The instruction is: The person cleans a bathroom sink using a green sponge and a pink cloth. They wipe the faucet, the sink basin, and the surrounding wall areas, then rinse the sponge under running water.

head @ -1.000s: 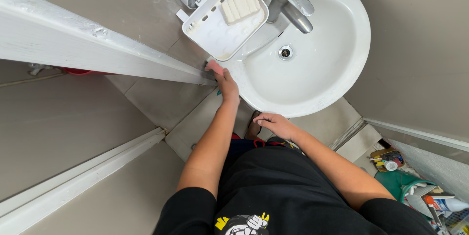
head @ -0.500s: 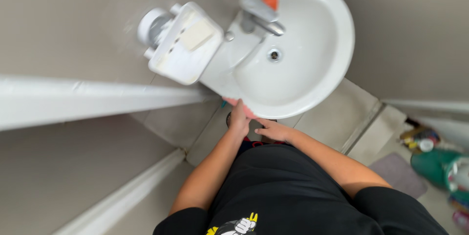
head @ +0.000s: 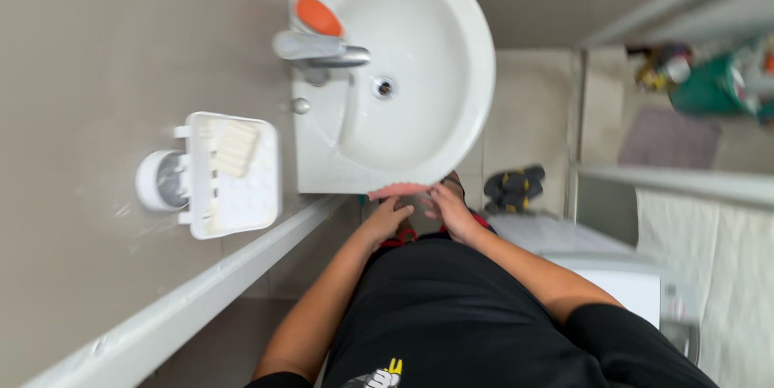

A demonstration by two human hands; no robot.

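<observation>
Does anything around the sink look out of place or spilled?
Nothing stands out. The sink looks clean and dry, the soap bar lies in its wall tray, and both hands, left and right, hold a pink cloth at the rim.

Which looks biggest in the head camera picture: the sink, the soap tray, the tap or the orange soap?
1. White sink, by far the largest.
2. White soap tray on the wall.
3. Metal tap.
4. Orange soap, which looks a bit smaller than the tap, though the blur makes that close.
</observation>
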